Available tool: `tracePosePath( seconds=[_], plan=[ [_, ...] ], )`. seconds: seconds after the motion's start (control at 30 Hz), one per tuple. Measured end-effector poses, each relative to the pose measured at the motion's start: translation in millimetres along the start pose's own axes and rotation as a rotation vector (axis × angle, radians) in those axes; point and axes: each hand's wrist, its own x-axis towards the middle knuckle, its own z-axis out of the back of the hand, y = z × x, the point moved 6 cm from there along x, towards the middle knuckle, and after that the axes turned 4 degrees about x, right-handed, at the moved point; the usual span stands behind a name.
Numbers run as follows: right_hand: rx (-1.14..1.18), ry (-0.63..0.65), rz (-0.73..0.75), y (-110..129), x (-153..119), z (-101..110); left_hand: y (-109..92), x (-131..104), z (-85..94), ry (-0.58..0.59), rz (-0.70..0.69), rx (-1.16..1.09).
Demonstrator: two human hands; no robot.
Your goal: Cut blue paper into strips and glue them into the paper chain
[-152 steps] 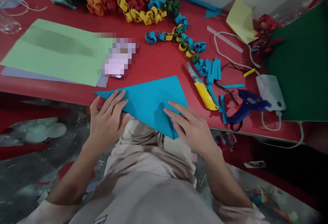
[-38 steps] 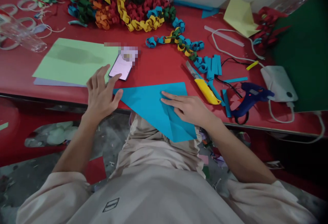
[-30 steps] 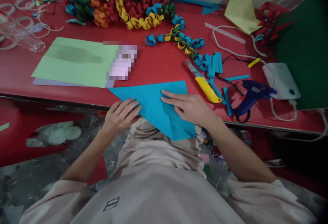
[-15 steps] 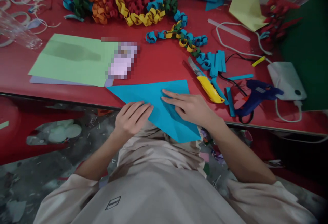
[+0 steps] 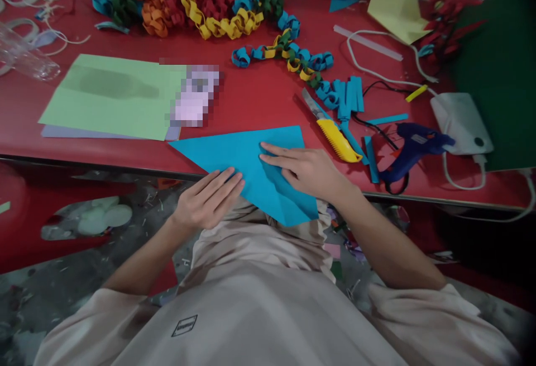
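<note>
A folded blue paper sheet [image 5: 218, 151] lies at the table's front edge, its lower part hanging over toward my lap. My left hand [image 5: 209, 197] rests flat on the sheet's lower left edge, fingers stretched out. On the sheet's right half lies my right hand [image 5: 307, 170], with two fingers extended and the others bent under; no object shows in it. Just right of the sheet is a yellow cutter [image 5: 338, 139] with its blade out, beside narrow blue strips [image 5: 349, 98].
Green paper [image 5: 104, 98] and a blurred pink item [image 5: 195, 98] lie left. Coloured paper chains [image 5: 221, 3] fill the back. A blue glue gun [image 5: 414, 151], white power box [image 5: 460, 123] and cables are at the right. The front edge [image 5: 104, 167] runs below.
The view has shifted slightly, moving the table's contents a little left and up. My left hand has slid slightly left along the paper's edge; my right hand stays on the sheet.
</note>
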Motion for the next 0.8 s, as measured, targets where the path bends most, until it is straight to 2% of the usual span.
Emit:
tracePosePath(
  seconds=[0.23,0.4,0.47,0.53,0.63,0.7,0.8],
  plan=[
    [-0.006,-0.013,0.009,-1,-2,0,-1,-10,1.3,-0.118,-0.108,-0.104],
    [0.038,0.005,0.033,-2,0,0,5,-17,-5.3,-0.091,-0.112,-0.138],
    [0.106,-0.001,0.016,-2,-2,7,6,-15,-3.8,-0.087,-0.112,-0.148],
    [0.193,-0.067,-0.004,3,-7,23,6,-10,-0.7,-0.080,-0.103,-0.149],
    [0.173,-0.220,0.013,29,-19,54,7,5,7.0,-0.061,-0.076,-0.140],
    [-0.014,-0.271,0.068,58,-24,67,9,20,15.9,-0.062,-0.036,-0.140],
    [-0.365,-0.282,0.114,99,-26,71,12,43,30.8,-0.010,0.054,-0.166]
  ],
)
